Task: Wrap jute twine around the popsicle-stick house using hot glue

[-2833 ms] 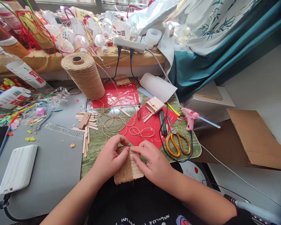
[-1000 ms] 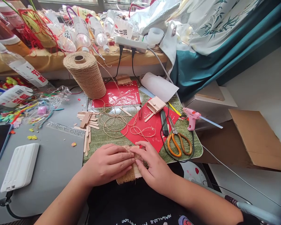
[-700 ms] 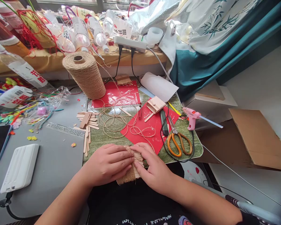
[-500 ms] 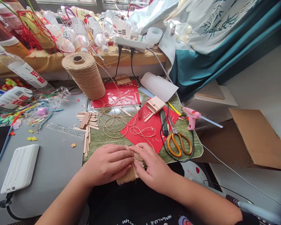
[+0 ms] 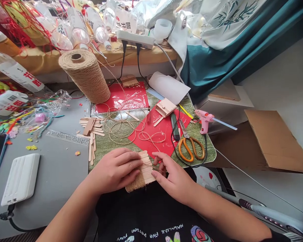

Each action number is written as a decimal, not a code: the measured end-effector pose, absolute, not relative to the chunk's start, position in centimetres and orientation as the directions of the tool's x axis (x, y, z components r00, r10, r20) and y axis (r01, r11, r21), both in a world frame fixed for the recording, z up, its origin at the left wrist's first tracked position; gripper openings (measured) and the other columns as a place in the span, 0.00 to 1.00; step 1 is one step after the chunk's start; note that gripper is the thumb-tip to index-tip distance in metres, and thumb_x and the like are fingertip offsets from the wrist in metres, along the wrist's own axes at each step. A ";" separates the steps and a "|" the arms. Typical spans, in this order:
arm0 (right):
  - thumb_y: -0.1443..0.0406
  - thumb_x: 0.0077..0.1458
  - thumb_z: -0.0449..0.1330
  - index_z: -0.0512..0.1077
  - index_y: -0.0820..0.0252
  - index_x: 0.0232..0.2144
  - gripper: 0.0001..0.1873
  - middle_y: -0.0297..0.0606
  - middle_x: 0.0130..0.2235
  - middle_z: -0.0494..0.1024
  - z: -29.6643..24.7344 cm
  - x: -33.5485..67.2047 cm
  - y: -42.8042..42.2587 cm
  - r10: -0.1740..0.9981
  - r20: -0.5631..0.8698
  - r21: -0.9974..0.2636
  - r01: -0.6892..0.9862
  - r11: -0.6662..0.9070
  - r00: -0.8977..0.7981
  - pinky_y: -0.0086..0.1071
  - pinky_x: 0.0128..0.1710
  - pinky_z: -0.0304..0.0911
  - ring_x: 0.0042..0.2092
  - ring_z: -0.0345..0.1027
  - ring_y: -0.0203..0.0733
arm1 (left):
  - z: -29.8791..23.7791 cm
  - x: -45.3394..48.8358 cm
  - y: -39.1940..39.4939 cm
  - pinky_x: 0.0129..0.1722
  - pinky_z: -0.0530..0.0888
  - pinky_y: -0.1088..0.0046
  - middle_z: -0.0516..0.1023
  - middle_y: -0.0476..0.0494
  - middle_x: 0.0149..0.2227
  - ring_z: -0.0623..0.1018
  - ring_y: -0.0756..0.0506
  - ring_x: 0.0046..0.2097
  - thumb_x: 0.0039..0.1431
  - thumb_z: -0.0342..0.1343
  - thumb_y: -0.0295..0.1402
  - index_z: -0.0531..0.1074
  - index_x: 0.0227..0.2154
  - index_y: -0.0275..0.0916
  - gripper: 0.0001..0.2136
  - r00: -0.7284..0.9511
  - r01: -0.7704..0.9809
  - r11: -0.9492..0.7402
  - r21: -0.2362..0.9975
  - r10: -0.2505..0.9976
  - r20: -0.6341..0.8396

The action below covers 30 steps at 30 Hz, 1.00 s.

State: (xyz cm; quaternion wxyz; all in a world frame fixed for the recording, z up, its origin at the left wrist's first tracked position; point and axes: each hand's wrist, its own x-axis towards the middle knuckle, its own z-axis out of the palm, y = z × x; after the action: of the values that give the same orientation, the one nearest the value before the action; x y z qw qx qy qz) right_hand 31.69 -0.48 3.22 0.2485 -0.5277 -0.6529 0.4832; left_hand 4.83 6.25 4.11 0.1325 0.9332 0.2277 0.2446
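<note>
My left hand (image 5: 122, 169) is closed on a panel of wooden craft sticks (image 5: 146, 168) laid side by side. Tightly wound jute twine (image 5: 135, 185) covers the panel's left part; bare stick ends show on the right. Beside those ends is my right hand (image 5: 173, 176), its index finger and thumb apart and its other fingers curled. A thin strand appears to run from the panel into these curled fingers, though they partly hide it. Loose loops of twine (image 5: 120, 129) lie on the green wood-patterned board (image 5: 103, 151), and one length leads down towards my right hand.
A large twine spool (image 5: 84, 75) stands at the back left. Craft sticks (image 5: 92, 129) lie in a pile before it. To the right are scissors (image 5: 190, 144), a green cutter (image 5: 175, 127), a small stick box (image 5: 166, 107) and a pink glue gun (image 5: 204, 120) with its cord.
My right hand has moved off the panel to the right, its fingers now curled. More bare stick ends show. My left hand keeps its hold, and the view has shifted slightly.
</note>
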 end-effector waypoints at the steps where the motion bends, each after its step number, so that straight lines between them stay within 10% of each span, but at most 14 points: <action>1: 0.59 0.70 0.59 0.64 0.54 0.61 0.20 0.37 0.45 0.77 3.4 31.8 -0.7 0.925 -0.206 -0.886 0.463 -0.037 -0.321 0.34 0.39 0.70 0.36 0.71 0.38 | 4.1 4.9 6.2 0.51 0.79 0.58 0.83 0.42 0.51 0.80 0.41 0.51 0.64 0.64 0.27 0.75 0.54 0.42 0.17 0.773 0.367 -0.859 0.356 0.495 0.398; 7: 0.65 0.69 0.57 0.71 0.56 0.40 0.03 0.28 0.28 0.71 4.5 31.9 -2.1 0.916 -0.146 -0.859 0.507 0.070 -0.375 0.31 0.33 0.59 0.30 0.64 0.36 | 4.2 5.0 6.1 0.55 0.77 0.58 0.83 0.42 0.53 0.80 0.41 0.54 0.64 0.63 0.27 0.74 0.56 0.42 0.18 0.757 0.395 -0.850 0.349 0.516 0.400; 23: 0.67 0.70 0.54 0.60 0.57 0.72 0.30 0.33 0.36 0.80 1.9 30.1 -5.5 0.891 -0.061 -0.966 0.250 0.060 -0.450 0.33 0.38 0.67 0.34 0.72 0.38 | 4.2 5.4 5.8 0.54 0.78 0.57 0.82 0.38 0.52 0.80 0.39 0.53 0.63 0.62 0.29 0.73 0.57 0.40 0.19 0.764 0.434 -0.851 0.296 0.521 0.380; 30: 0.70 0.69 0.53 0.57 0.56 0.74 0.34 0.27 0.30 0.68 1.7 30.1 -5.3 0.881 -0.043 -0.961 0.261 0.092 -0.470 0.31 0.34 0.59 0.30 0.62 0.35 | 4.1 5.4 5.4 0.55 0.80 0.58 0.82 0.38 0.51 0.81 0.40 0.53 0.64 0.62 0.28 0.74 0.55 0.39 0.17 0.743 0.428 -0.856 0.290 0.516 0.427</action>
State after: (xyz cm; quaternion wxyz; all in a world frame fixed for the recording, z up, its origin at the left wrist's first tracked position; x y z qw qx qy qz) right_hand 30.11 -5.32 1.71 0.2952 -0.4216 -0.6775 0.5256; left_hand 5.45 5.41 4.14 0.0867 0.9294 0.2541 0.2533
